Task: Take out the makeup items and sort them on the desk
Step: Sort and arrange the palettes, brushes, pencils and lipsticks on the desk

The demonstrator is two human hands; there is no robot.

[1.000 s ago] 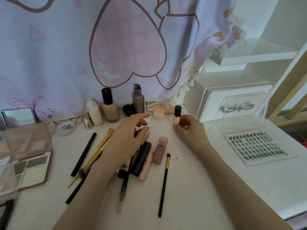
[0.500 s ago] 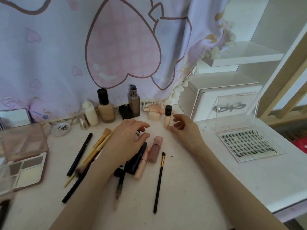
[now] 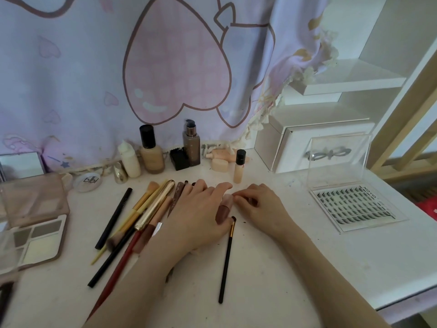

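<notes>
My left hand [image 3: 201, 214] lies flat over a pile of tubes in the middle of the white desk [image 3: 272, 268], with its thumb stretched forward. A pink lip tube [image 3: 223, 209] pokes out beside that thumb. My right hand [image 3: 259, 204] is to its right, and its curled fingertips close on the tube's pale cap. A small concealer bottle with a black cap [image 3: 238, 170] stands alone just behind both hands. Brushes and pencils [image 3: 146, 209] fan out to the left. A thin black brush [image 3: 225, 263] lies in front.
Foundation bottles [image 3: 151, 152] and a sponge [image 3: 220, 165] line the curtain at the back. An open eyeshadow palette [image 3: 35, 235] and a round compact [image 3: 88, 182] sit at the left. A clear lash case [image 3: 350, 207] and a white drawer box [image 3: 295, 147] stand at the right.
My right hand let go of the small concealer bottle, left it standing, and came down to the pink tube. My left hand lowered onto the pile.
</notes>
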